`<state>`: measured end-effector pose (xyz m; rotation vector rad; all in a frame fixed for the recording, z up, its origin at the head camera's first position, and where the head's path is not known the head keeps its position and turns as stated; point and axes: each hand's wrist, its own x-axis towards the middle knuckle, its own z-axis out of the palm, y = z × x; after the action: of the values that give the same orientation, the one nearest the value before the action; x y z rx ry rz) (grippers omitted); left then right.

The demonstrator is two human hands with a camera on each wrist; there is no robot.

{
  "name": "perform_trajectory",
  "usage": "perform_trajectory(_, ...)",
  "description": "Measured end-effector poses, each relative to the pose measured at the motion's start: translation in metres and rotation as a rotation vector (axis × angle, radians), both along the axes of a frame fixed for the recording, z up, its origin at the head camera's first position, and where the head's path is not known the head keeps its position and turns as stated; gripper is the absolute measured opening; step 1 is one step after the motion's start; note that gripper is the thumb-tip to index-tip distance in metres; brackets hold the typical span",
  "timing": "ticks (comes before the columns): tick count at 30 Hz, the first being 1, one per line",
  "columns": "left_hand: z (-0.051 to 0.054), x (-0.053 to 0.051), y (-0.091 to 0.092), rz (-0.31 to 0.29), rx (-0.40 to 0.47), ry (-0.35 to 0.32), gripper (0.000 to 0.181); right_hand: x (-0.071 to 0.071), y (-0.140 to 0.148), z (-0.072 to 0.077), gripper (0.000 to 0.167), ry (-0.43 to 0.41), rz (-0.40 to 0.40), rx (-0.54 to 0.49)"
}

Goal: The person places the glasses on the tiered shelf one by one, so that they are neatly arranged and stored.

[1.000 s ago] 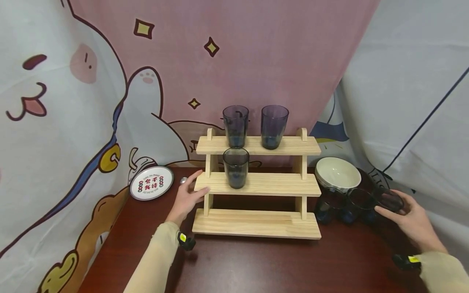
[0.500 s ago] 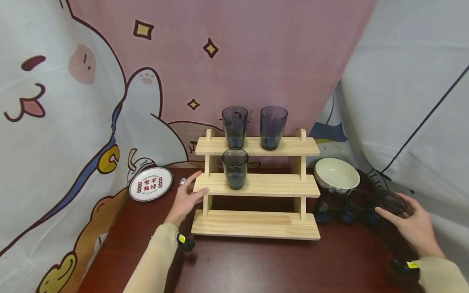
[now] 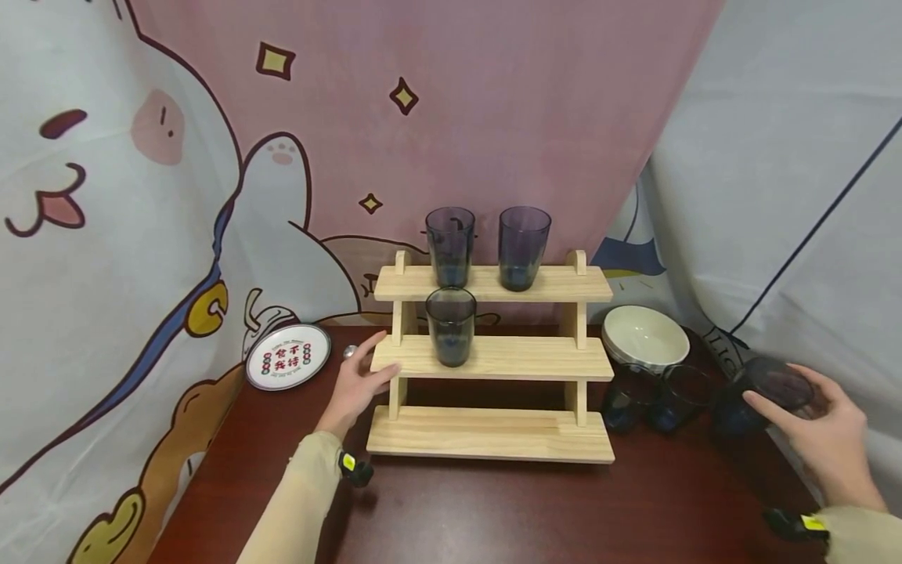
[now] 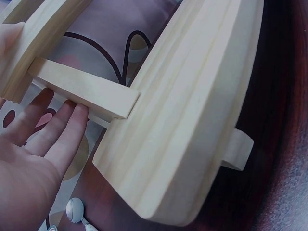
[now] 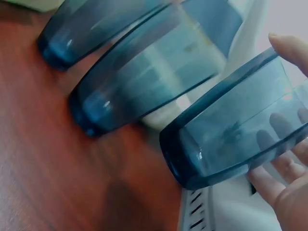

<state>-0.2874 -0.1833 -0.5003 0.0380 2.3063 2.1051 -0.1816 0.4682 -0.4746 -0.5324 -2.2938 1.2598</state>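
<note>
A three-tier wooden shelf (image 3: 535,358) stands mid-table. My left hand (image 3: 355,389) holds its left end at the middle board, thumb at the front edge; in the left wrist view the fingers (image 4: 67,130) lie by the upright. At the right, my right hand (image 3: 835,435) grips a dark blue-tinted drinking glass (image 3: 757,392) by its side, near the rim. The right wrist view shows this glass (image 5: 226,130) tilted, its base apart from the others. Two similar glasses, one (image 3: 629,399) beside another (image 3: 678,399), stand on the table to its left.
Two purple-tinted glasses, a left one (image 3: 451,247) and a right one (image 3: 523,247), stand on the top board. Another glass (image 3: 452,329) is on the middle board. Pale bowls (image 3: 647,333) sit behind the right-hand glasses. A white plate (image 3: 287,356) leans at left, near a spoon (image 4: 75,210).
My right hand has moved to the right with its glass, away from the two standing glasses, and the glass now tilts. My left hand stays at the shelf.
</note>
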Motion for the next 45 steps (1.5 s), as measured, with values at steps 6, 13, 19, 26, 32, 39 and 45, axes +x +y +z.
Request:
perform_trajectory(6,-0.010,-0.002,-0.004,0.013,-0.003,0.022,0.071,0.008,-0.015,0.027,0.076,0.087,-0.003,0.055)
perform_trajectory(13,-0.011,-0.001,-0.004,0.015,0.003,0.008,0.072,0.016,-0.037,0.054,0.072,0.131,0.023,0.105)
perform_trajectory(19,-0.012,-0.001,-0.002,0.019,0.001,0.001,0.072,0.017,-0.063,0.075,0.071,0.177,0.074,0.080)
perform_trajectory(26,-0.011,0.000,-0.002,0.024,-0.002,0.022,0.070,0.013,-0.088,0.090,0.070,0.255,0.203,0.039)
perform_trajectory(32,-0.010,0.002,-0.002,0.023,0.011,0.030,0.069,0.004,-0.108,0.099,0.071,0.266,0.308,0.039)
perform_trajectory(39,-0.008,0.001,-0.001,0.019,0.008,0.023,0.069,-0.011,-0.140,0.100,0.071,0.252,0.398,0.057)
perform_trajectory(45,-0.007,-0.001,0.000,0.011,0.009,0.026,0.068,-0.022,-0.171,0.101,0.072,0.231,0.428,0.110)
